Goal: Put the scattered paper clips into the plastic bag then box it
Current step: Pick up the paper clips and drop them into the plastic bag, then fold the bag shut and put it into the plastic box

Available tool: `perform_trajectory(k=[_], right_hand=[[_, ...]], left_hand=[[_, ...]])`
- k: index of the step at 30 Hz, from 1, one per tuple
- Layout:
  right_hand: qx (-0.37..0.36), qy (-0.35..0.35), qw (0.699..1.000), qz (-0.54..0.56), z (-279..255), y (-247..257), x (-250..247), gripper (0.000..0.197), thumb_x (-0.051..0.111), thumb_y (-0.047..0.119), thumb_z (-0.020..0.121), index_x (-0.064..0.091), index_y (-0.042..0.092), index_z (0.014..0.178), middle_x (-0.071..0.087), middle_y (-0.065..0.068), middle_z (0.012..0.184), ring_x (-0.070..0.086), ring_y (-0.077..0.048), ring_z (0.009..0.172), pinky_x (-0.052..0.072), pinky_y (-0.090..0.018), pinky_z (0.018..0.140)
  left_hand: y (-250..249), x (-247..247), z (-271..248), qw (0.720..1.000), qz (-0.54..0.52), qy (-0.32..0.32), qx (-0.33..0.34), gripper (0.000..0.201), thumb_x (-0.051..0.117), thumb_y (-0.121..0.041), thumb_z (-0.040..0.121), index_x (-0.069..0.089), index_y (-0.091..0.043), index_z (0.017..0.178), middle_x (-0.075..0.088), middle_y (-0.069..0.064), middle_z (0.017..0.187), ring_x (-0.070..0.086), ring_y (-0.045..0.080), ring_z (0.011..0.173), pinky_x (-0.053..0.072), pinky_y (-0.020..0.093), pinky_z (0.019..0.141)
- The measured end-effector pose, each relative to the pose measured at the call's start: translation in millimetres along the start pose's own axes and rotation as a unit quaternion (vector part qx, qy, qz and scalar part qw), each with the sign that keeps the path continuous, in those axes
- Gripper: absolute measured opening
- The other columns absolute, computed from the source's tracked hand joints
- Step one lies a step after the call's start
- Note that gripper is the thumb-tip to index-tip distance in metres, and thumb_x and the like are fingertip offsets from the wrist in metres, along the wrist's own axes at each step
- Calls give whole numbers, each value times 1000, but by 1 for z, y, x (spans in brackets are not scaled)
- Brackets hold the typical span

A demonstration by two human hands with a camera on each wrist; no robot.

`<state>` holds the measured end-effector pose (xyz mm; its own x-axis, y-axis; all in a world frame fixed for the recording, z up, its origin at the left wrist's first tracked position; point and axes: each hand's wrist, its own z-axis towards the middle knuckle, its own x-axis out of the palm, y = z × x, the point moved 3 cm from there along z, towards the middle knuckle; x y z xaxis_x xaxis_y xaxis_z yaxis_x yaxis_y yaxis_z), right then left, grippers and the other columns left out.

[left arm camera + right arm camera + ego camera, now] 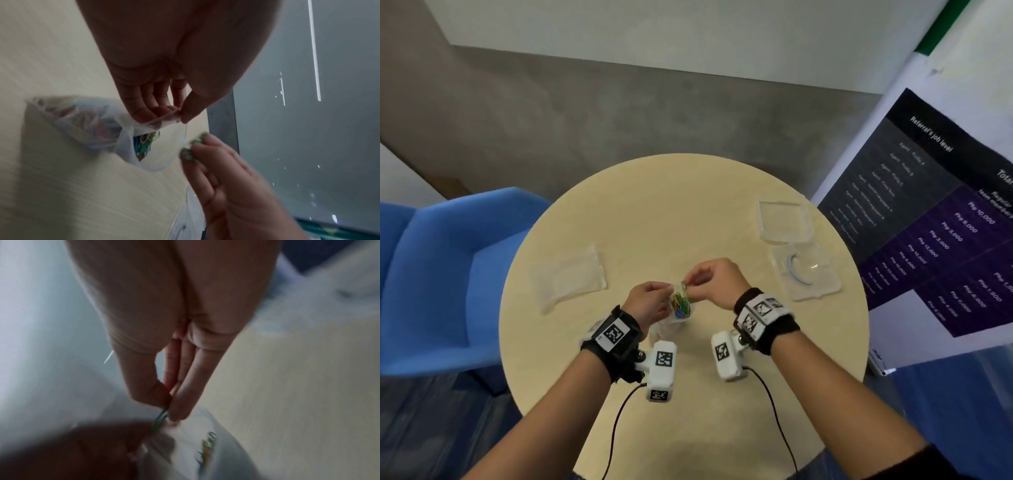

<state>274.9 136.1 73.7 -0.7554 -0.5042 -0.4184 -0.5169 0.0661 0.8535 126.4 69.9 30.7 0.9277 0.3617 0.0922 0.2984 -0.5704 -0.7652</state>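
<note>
On the round beige table (654, 212), my left hand (667, 291) pinches the rim of a clear plastic bag (671, 323) and holds its mouth apart. Several coloured paper clips (680, 306) lie inside it. My right hand (690, 282) pinches a green paper clip (683, 284) just above the mouth. In the left wrist view, thumb and fingers (185, 112) grip the bag (92, 123) over the clips (144, 144). In the blurred right wrist view, the green clip (160, 417) sticks out between thumb and fingers. Two clear plastic box parts (784, 219) (806, 274) sit at the right.
A second clear plastic bag (568, 274) lies flat on the table's left side. A blue chair (441, 274) stands left of the table and a printed banner (928, 222) leans at the right. Cables trail from my wrist cameras over the near edge.
</note>
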Motion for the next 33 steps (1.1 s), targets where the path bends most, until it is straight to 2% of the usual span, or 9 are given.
perform_trajectory(k=[3, 7, 15, 20, 23, 25, 28, 30, 33], right_hand=[[-34, -12, 989, -141, 0, 10, 12, 9, 76, 4, 71, 78, 11, 76, 75, -6, 76, 71, -16, 71, 57, -23, 69], [-60, 5, 983, -174, 1, 9, 19, 16, 68, 3, 80, 80, 13, 85, 76, -3, 86, 70, -12, 77, 54, -17, 76], [-134, -1, 948, -289, 8, 14, 16, 33, 67, 10, 78, 65, 30, 105, 60, 9, 100, 56, -9, 78, 52, -27, 74], [-70, -7, 978, -198, 20, 4, 14, 12, 67, 10, 83, 77, 15, 87, 74, 0, 79, 62, -4, 59, 60, -31, 72], [-22, -35, 992, -122, 25, 3, 10, 7, 70, 8, 80, 77, 8, 77, 72, -6, 67, 70, -18, 55, 62, -30, 62], [17, -43, 998, -45, 27, 4, 7, 7, 71, 4, 81, 75, 4, 75, 70, -9, 61, 70, -21, 53, 61, -29, 58], [56, -32, 998, 21, 30, 6, 10, 6, 72, 2, 82, 74, 2, 76, 69, -11, 57, 68, -21, 50, 61, -29, 59], [60, -38, 997, 28, 32, 5, 8, 6, 72, 2, 82, 74, 0, 77, 68, -11, 56, 66, -18, 46, 61, -28, 58], [73, -40, 996, 26, 32, -1, -7, 4, 74, 4, 81, 74, 0, 79, 69, -12, 60, 66, -19, 49, 59, -27, 56]], left_hand=[[-7, 6, 1, 1000, 24, 15, 10, 6, 60, -9, 94, 62, -4, 98, 55, 7, 70, 47, 15, 53, 45, 20, 47], [-13, 0, 5, 997, 63, 28, 24, 13, 61, -8, 93, 65, 1, 101, 50, 2, 61, 44, 10, 45, 43, 18, 45], [-30, -17, 17, 968, 207, 86, 116, 15, 70, -19, 88, 77, -8, 96, 58, -9, 57, 48, 7, 53, 41, 20, 55], [-25, -35, 15, 962, 208, 72, 163, 19, 60, -13, 92, 72, -23, 103, 67, -2, 79, 59, 12, 73, 47, 18, 64], [-7, -50, 10, 964, 180, 109, 161, 46, 52, -8, 71, 66, -24, 111, 70, 5, 97, 66, 13, 90, 51, 23, 77], [7, -58, 5, 950, 224, 123, 180, 53, 61, -3, 67, 66, -25, 114, 72, 3, 104, 68, 9, 98, 54, 25, 83], [18, -59, 3, 950, 217, 55, 218, 31, 80, -8, 75, 74, -25, 100, 77, -1, 93, 71, 9, 89, 57, 25, 81], [14, -56, 2, 946, 206, -17, 251, 8, 79, -16, 79, 77, -21, 85, 77, -5, 80, 71, 5, 74, 55, 20, 73], [5, -59, 2, 946, 181, -35, 266, 5, 78, -16, 80, 77, -19, 77, 75, -7, 71, 66, 2, 63, 51, 15, 66]])
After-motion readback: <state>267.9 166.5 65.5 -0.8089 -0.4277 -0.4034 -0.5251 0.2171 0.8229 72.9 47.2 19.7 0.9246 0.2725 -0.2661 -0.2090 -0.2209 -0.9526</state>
